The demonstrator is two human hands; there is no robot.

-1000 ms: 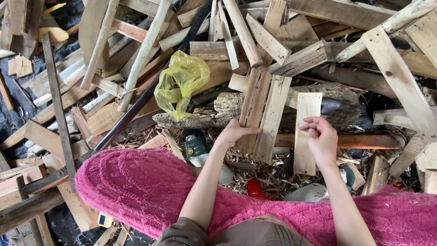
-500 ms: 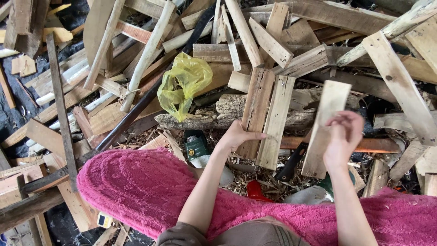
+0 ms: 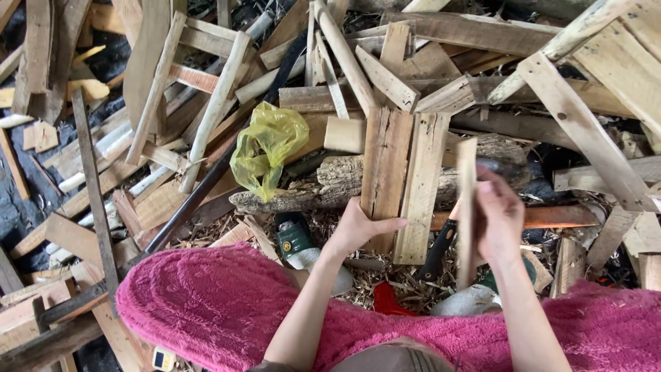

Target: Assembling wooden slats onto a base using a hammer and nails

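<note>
1. Left hand [image 3: 358, 227]: fingers spread, resting flat on lower end of a brown plank [image 3: 385, 176] that leans on a log [image 3: 323, 182]; not gripping.
2. Right hand [image 3: 497, 215]: closed round a thin wood strip [image 3: 467, 207], held upright, edge-on to camera.
3. Pale plank [image 3: 421, 186] lies just beside brown one.
4. Yellow plastic bag [image 3: 267, 148] w/ crumpled top on scrap wood, left of planks; contents can't tell.
5. Pink blanket [image 3: 206, 303] across lap.

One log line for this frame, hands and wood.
left hand: touching two flat brown planks | right hand: holding thin pale wooden slat upright, edge-on
</note>
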